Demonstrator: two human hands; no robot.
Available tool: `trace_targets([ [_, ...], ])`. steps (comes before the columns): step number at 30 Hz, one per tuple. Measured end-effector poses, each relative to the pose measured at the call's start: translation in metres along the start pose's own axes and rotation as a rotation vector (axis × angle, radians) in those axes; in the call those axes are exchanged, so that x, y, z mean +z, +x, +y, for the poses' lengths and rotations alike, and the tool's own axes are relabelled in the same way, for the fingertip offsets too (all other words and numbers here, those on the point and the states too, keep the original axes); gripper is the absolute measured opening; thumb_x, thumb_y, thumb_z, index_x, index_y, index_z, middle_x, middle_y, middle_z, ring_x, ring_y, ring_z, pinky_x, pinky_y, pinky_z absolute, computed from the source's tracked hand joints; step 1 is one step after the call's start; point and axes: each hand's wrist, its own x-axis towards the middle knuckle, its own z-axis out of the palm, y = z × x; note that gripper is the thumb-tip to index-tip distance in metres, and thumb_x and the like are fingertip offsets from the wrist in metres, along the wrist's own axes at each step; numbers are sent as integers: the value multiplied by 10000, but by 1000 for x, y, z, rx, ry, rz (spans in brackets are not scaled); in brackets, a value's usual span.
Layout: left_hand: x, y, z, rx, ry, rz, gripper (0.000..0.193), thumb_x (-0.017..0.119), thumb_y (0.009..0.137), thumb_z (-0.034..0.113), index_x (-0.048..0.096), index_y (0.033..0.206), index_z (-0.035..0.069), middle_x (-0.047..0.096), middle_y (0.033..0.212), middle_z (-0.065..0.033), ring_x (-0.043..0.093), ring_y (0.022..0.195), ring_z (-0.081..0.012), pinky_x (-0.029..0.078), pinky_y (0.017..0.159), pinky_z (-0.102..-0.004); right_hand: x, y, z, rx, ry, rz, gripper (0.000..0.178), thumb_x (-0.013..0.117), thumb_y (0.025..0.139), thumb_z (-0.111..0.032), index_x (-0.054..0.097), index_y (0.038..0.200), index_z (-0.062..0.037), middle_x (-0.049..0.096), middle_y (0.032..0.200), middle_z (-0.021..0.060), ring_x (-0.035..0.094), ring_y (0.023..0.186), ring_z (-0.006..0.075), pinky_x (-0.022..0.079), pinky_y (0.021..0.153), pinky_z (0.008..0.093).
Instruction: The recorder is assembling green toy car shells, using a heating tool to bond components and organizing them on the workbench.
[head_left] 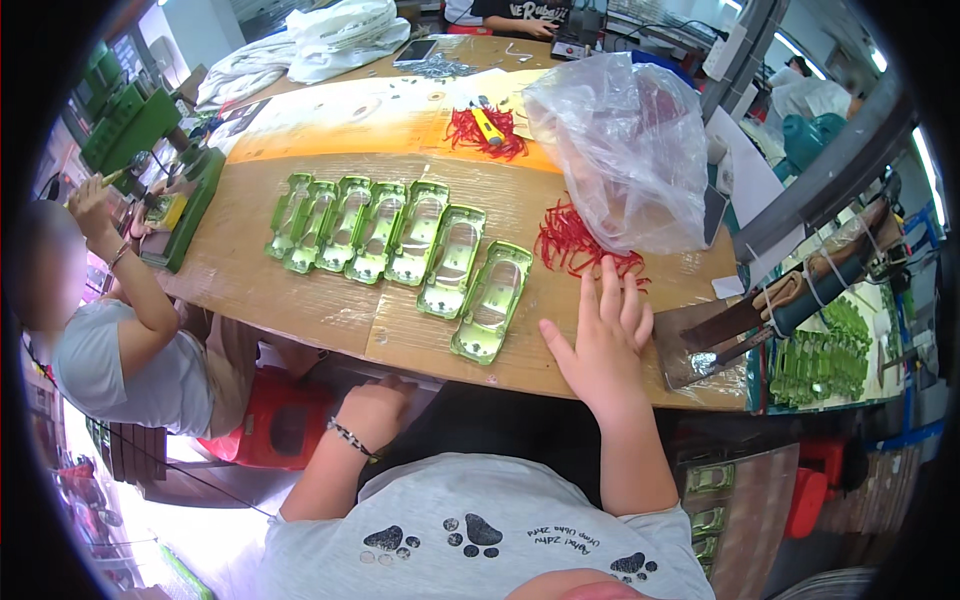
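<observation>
Red wire pieces (580,245) under right hand (603,345) fingertips, grip spread flat; left hand (375,408) below table edge, empty fist.

We are resting our right hand (603,340) flat, fingers spread, on the brown cardboard-covered surface (330,310), its fingertips (608,272) touching a heap of thin red wire pieces (575,243). Just behind the heap, a crumpled clear plastic bag (620,150) is lying. A row of shiny green toy car bodies (400,245) is lying left of our hand. Our left hand (375,410) is hanging loosely curled below the surface's edge.
</observation>
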Motion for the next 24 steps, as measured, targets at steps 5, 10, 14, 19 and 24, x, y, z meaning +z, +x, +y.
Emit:
trace_targets([
  [5, -49, 10, 18, 297, -530, -208, 169, 715, 849, 179, 667, 910, 28, 664, 1029, -163, 641, 921, -333, 506, 851, -416, 4, 1, -2, -16, -35, 42, 783, 555, 919, -516, 355, 1463, 10, 179, 1598, 180, 160, 1462, 392, 108, 1149, 609],
  [10, -78, 60, 67, 395, -114, 473, 413, 721, 842, 137, 596, 1220, 25, 415, 1417, -245, 357, 1360, -388, 318, 1098, -466, 5, -4, -1, -15, -29, 76, 712, 565, 919, -486, 439, 1406, 17, 217, 1582, 174, 182, 1458, 376, 118, 1155, 589],
  [14, -50, 95, 90, 233, -21, 615, 495, 667, 871, 201, 530, 1316, 34, 334, 1482, -266, 235, 1416, -434, 227, 1141, -527, 6, -9, -1, -63, -2, 183, 595, 607, 896, -402, 513, 1305, 20, 391, 1450, 156, 318, 1373, 343, 212, 1118, 537],
  [19, -47, 88, 94, 180, 176, 515, 485, 605, 882, 310, 554, 1269, 22, 326, 1483, -280, 140, 1460, -451, 111, 1157, -599, 0, -29, -5, -84, -1, 254, 409, 628, 889, -263, 575, 1195, 3, 550, 1182, 121, 491, 1137, 320, 358, 994, 464],
  [24, -45, 63, 82, 390, -393, 341, 782, 703, 728, 141, 391, 1422, -40, 461, 1313, -260, 442, 1231, -441, 386, 1055, -471, -1, -37, 3, -163, 213, 278, 175, 627, 875, -48, 640, 1041, 8, 576, 998, 120, 550, 949, 322, 463, 816, 415],
])
